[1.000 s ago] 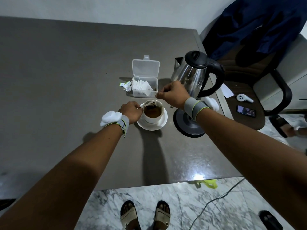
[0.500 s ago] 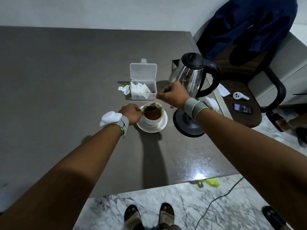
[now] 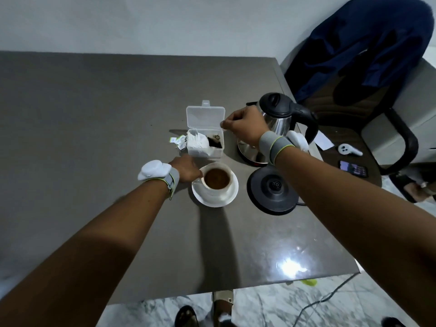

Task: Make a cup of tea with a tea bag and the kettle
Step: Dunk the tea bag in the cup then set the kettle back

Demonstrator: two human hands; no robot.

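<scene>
A white cup full of brown tea stands on a white saucer on the grey table. My left hand grips the cup's left side. My right hand hovers over the right end of the clear plastic box, fingertips pinched on the tea bag's string. The wet, dark tea bag hangs or rests inside the box beside the dry white tea bags. The steel kettle stands behind my right hand, off its black base.
The box's lid stands open at the back. Torn tea tags lie to its left. Off the table's right edge, a chair draped with a blue garment holds a phone, a white device and a paper.
My right hand lifted the tea bag out of the cup and carried it back over the plastic box. The left hand stayed at the cup. The camera tilted and shifted.
</scene>
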